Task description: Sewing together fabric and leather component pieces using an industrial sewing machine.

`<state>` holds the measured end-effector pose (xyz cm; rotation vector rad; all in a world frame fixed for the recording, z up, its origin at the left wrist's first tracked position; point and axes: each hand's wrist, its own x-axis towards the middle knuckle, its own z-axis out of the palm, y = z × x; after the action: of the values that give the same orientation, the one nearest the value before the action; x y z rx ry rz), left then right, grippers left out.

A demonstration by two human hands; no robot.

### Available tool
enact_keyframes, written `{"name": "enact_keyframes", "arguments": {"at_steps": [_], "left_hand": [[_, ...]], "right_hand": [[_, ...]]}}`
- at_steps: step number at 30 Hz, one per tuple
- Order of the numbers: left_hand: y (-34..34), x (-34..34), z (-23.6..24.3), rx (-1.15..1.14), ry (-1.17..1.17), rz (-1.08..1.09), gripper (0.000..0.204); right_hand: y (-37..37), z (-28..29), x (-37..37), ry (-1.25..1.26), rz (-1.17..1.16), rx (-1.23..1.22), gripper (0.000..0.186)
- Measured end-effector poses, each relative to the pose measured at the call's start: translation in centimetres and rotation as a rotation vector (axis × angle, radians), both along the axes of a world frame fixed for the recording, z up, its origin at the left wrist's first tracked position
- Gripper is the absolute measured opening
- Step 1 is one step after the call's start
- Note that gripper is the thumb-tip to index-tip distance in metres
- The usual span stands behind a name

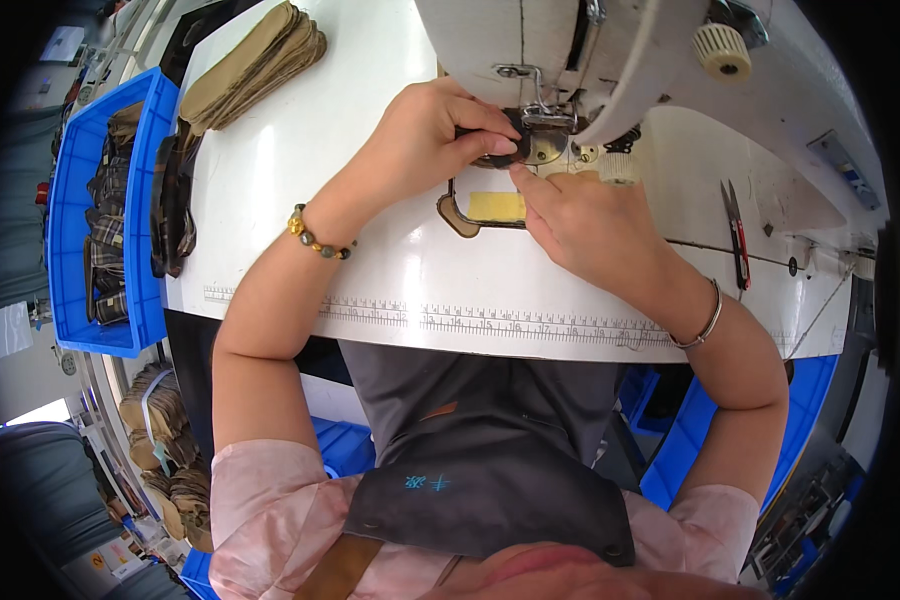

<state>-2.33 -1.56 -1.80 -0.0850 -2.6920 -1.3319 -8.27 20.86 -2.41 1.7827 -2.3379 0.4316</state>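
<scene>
At the metal presser foot [548, 114] of a white sewing machine [640, 50], my left hand [440, 140] pinches a small dark piece [495, 158], thumb on top. My right hand [585, 220] has its fingers bent, with the index fingertip at the lower edge of that piece; its thumb is partly hidden. The piece lies beside the shiny needle plate [544, 150], partly covered by my fingers. A yellow rectangle [490, 206] shows on the bed just below my hands. Red-and-black scissors [738, 240] lie right of my right hand.
On the white table [390, 270], a stack of tan fabric pieces [250, 65] lies at back left and dark pieces [172, 200] at the left edge. A blue crate [65, 280] of plaid pieces stands beside it. Below are bundled pieces [155, 410] and blue bins [800, 400].
</scene>
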Motion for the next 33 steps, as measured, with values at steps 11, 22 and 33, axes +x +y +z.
{"name": "enact_keyframes", "arguments": {"at_steps": [11, 22, 33], "left_hand": [[0.8, 0.3, 0.5, -0.022, 0.017, 0.041, 0.011], [1.3, 0.6, 0.1, 0.015, 0.083, 0.053, 0.01], [1.2, 0.2, -0.1, -0.072, 0.135, 0.031, 0.011]], "right_hand": [[0.0, 0.3, 0.2, 0.001, 0.006, 0.013, 0.035], [0.0, 0.0, 0.1, 0.03, 0.015, -0.025, 0.035], [0.5, 0.2, -0.9, 0.033, -0.044, -0.12, 0.014]]}}
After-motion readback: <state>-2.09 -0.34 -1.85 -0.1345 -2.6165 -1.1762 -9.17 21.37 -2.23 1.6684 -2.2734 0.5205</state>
